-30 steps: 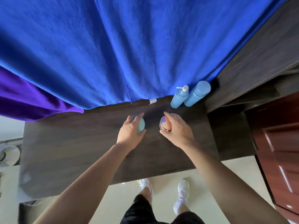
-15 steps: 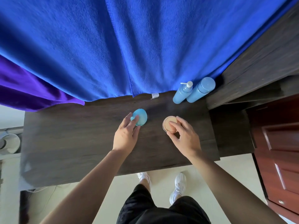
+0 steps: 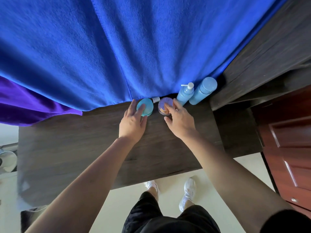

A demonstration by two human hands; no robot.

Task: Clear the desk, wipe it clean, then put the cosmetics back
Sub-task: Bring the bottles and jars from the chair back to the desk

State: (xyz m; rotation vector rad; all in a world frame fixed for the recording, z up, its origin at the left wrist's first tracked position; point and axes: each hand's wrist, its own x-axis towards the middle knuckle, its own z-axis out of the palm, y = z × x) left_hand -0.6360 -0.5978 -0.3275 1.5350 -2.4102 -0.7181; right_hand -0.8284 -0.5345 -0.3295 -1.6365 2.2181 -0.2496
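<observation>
Since half a second ago: round teal jar [image 3: 145, 107] and round clear jar with tan contents [image 3: 165, 105] pushed back to blue cloth [image 3: 117, 47] edge, beside two light-blue bottles [image 3: 193, 94] | risk: right knuckles may topple pump bottle | left hand [image 3: 133, 121], right hand [image 3: 179, 121] extended, fingers loosely spread, fingertips on lids, not gripping | dark wooden desk [image 3: 75, 157].

No text can be read; the towel's white tag [image 3: 156, 99] is too small.

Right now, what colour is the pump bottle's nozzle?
White, on a light blue pump bottle; head view.
</observation>
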